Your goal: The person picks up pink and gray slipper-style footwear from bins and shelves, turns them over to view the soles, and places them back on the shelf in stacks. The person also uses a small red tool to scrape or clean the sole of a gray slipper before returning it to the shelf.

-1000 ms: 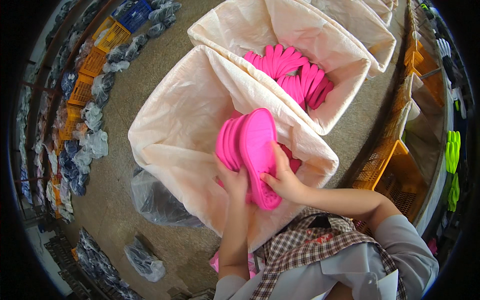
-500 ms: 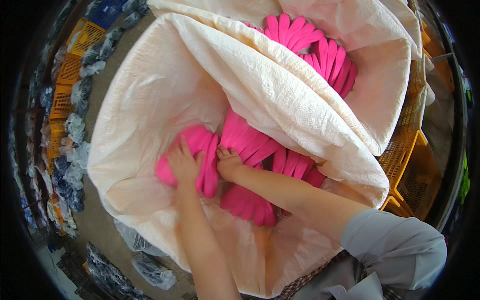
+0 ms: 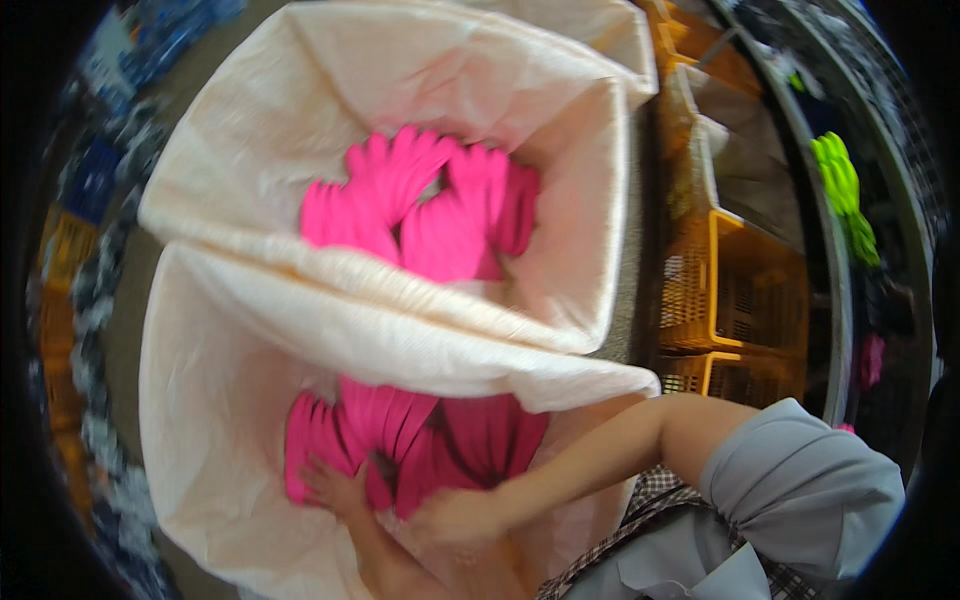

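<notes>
Inside the near cream-white woven sack point(image 3: 200, 400) lie several bundles of bright pink knit pieces point(image 3: 380, 415) with rounded, finger-like ends. My left hand point(image 3: 338, 490) rests on the leftmost bundle, fingers spread over its near edge. Just right of it, my right hand point(image 3: 455, 518) is low in the sack, close to the near side of the bundles. Motion smears its fingers, so its grip cannot be made out. A second cream sack point(image 3: 250, 130) stands behind, holding more pink bundles point(image 3: 440, 210).
Yellow-orange plastic crates point(image 3: 715, 280) line the right side, beside a metal rail point(image 3: 800, 140). A bright green bundle point(image 3: 845, 195) lies beyond the rail. Along the left run clear plastic-wrapped packs point(image 3: 100, 420) and more crates point(image 3: 65, 250).
My view has shifted, so the far sack shows more fully and the near one sits lower. My right hand has moved from between the bundles to their near side; my left stays on the left bundle.
</notes>
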A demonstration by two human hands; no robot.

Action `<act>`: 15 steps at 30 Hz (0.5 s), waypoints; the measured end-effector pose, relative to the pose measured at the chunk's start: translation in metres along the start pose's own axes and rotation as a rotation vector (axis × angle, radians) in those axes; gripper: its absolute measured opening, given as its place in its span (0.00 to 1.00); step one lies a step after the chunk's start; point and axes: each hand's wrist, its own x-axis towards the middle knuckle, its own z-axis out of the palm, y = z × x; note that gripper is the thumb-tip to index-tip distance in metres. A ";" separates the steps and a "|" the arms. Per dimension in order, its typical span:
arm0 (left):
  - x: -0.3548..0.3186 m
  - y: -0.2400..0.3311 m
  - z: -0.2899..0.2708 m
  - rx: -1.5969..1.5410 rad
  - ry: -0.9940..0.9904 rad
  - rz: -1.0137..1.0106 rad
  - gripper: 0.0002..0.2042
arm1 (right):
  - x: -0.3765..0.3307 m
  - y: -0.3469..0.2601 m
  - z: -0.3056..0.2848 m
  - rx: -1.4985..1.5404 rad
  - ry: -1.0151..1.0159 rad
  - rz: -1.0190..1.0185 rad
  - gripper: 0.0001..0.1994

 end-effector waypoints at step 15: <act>-0.022 0.148 -0.133 -0.346 0.732 0.561 0.45 | -0.222 -0.061 -0.043 0.013 0.548 -0.051 0.11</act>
